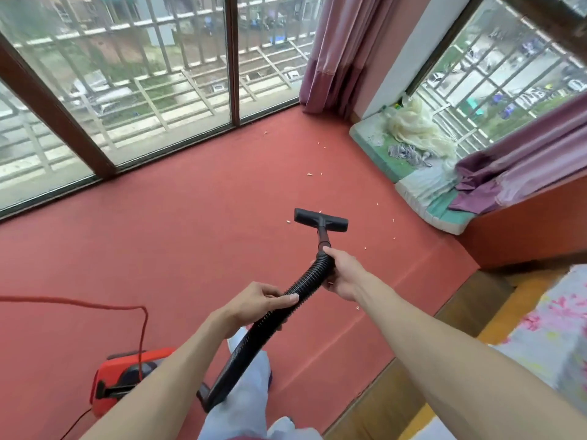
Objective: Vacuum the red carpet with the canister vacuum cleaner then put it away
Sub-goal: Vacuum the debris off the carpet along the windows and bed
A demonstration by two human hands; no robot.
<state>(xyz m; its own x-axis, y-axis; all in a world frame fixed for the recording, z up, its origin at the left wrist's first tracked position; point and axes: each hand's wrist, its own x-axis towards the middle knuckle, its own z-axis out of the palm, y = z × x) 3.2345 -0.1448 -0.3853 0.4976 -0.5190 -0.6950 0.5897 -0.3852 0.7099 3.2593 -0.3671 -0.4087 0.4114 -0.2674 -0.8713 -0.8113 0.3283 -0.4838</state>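
Hose: black ribbed plastic vacuum hose (pixel 254 331), frame centre, gripped by left hand (pixel 257 304) and right hand (pixel 341 274).
Nozzle: black T-shaped floor head (pixel 320 220) on red carpet (pixel 190 217).
Canister: red vacuum body (pixel 127 376), lower left.

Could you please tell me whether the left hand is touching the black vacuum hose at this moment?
Touching. The head view shows the left hand gripping the ribbed black hose, with the thumb lying across its top and the fingers curled underneath.

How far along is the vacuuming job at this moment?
Early to midway. Done: red canister vacuum is out, red cord trailing. In hand: left hand and right hand grip the black ribbed hose, black T-shaped nozzle on the red carpet. Left: pale crumbs lie scattered beyond it; vacuum not yet stored.
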